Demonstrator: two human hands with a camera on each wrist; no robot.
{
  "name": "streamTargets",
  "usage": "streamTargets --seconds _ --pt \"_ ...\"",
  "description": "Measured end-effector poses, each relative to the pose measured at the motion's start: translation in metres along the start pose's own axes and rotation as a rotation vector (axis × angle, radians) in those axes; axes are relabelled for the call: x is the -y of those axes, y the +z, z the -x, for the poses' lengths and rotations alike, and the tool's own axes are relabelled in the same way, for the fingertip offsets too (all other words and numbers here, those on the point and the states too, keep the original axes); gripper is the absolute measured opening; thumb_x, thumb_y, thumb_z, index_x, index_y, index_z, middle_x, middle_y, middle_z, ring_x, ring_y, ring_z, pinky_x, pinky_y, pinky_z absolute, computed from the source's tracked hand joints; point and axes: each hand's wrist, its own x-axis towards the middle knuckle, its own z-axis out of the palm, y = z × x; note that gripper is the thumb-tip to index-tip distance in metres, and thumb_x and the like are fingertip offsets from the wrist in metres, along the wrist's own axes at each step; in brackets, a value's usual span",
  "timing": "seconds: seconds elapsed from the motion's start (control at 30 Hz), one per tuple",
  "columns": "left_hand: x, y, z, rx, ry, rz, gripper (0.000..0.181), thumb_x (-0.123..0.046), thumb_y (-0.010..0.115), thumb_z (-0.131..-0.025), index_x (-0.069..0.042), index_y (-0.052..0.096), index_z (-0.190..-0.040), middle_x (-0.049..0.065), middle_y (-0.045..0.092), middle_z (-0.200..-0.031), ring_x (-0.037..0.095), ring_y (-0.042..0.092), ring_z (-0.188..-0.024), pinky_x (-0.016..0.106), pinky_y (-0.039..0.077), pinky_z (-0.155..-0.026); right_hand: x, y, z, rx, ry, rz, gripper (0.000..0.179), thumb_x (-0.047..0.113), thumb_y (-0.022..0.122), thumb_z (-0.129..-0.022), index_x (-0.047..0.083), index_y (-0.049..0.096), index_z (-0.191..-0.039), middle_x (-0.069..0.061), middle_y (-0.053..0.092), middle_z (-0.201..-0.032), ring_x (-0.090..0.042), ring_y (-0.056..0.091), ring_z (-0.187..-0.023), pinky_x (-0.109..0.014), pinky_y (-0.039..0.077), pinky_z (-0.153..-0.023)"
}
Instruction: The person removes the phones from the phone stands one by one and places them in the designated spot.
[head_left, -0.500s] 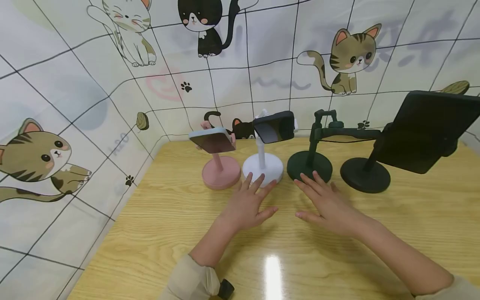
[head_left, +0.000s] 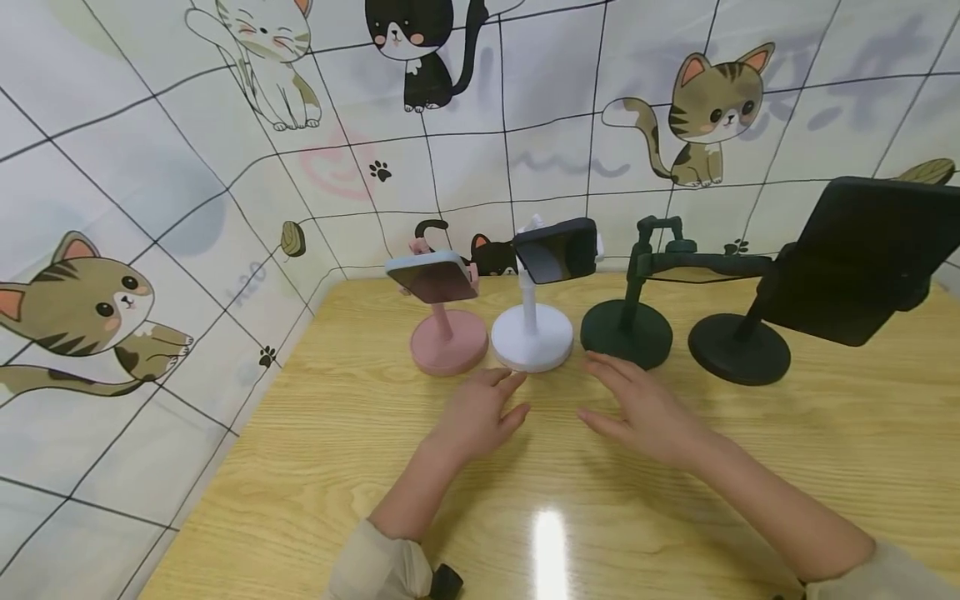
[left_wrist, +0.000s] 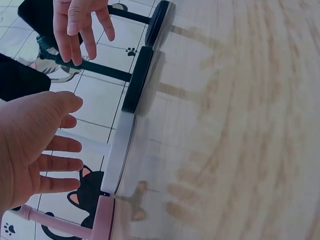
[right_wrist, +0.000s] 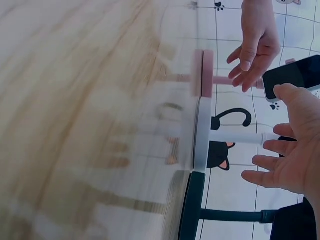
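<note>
Both hands hover above the table, apart, palms down and holding nothing. My left hand [head_left: 474, 417] is nearest the pink stand [head_left: 448, 343] and the white stand [head_left: 532, 340], its fingers loosely extended. My right hand [head_left: 651, 412] is in front of the dark green stand [head_left: 627, 333], fingers stretched toward its round base. The pink stand carries a light-framed phone [head_left: 433, 277], and the white one a dark phone [head_left: 557, 250]. In the left wrist view the left hand's fingers [left_wrist: 60, 163] are spread; the right wrist view shows the right hand's fingers [right_wrist: 267, 162] likewise.
At the right, a black stand [head_left: 738, 350] bears a large black tablet [head_left: 870, 258] that leans over the table. A flat device [head_left: 708, 267] sits on the green stand's arm. Behind stands a cat-print wall covering [head_left: 555, 100]. The wooden table [head_left: 315, 483] reflects light at the front.
Both hands have drawn back slightly from the stand bases, and their fingers are less spread. The stands have not moved on the table; the head view has shifted a little.
</note>
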Motion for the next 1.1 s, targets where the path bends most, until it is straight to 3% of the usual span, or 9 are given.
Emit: streamTargets --seconds 0.27,0.47,0.7,0.9,1.1 --pt "0.009 -0.002 0.006 -0.064 -0.060 0.069 0.037 -0.027 0.058 -0.087 -0.006 0.060 -0.117 0.007 0.062 -0.106 0.019 0.059 -0.096 0.031 0.048 -0.079 0.006 0.009 -0.012 -0.015 0.014 -0.057 0.055 0.025 0.067 -0.081 0.000 0.048 -0.126 -0.019 0.049 -0.126 -0.033 0.050 -0.112 -0.047 0.044 -0.086" --pt "0.016 -0.003 0.008 -0.075 -0.101 0.107 0.037 -0.026 0.060 -0.086 -0.004 0.060 -0.116 0.009 0.063 -0.106 0.021 0.060 -0.096 0.033 0.048 -0.079 0.010 0.014 -0.021 -0.015 0.021 -0.098 0.054 0.023 0.067 -0.081 -0.001 0.049 -0.125 -0.019 0.051 -0.124 -0.033 0.051 -0.111 -0.045 0.045 -0.085" --pt "0.026 -0.011 0.010 -0.158 -0.152 0.135 0.036 -0.023 0.061 -0.085 -0.004 0.061 -0.115 0.010 0.062 -0.112 0.025 0.063 -0.085 0.037 0.050 -0.071 0.013 0.018 -0.034 -0.119 -0.014 -0.155 0.042 0.014 0.067 -0.081 -0.004 0.055 -0.117 -0.020 0.056 -0.117 -0.034 0.053 -0.108 -0.045 0.045 -0.085" --pt "0.035 -0.019 0.012 -0.233 -0.205 0.193 0.030 -0.019 0.063 -0.084 -0.005 0.064 -0.111 0.009 0.063 -0.108 0.026 0.059 -0.097 0.038 0.048 -0.079 0.017 0.020 -0.046 -0.160 -0.016 -0.197 0.039 0.011 0.068 -0.079 -0.002 0.057 -0.115 -0.018 0.059 -0.114 -0.031 0.055 -0.105 -0.043 0.048 -0.081" --pt "0.043 -0.022 0.014 -0.283 -0.216 0.228 0.031 -0.017 0.065 -0.081 0.000 0.065 -0.107 0.013 0.064 -0.105 0.027 0.058 -0.101 0.038 0.046 -0.085 0.027 0.020 -0.057 -0.130 0.023 -0.266 0.040 0.014 0.068 -0.080 -0.001 0.057 -0.115 -0.017 0.058 -0.116 -0.031 0.057 -0.101 -0.041 0.049 -0.078"
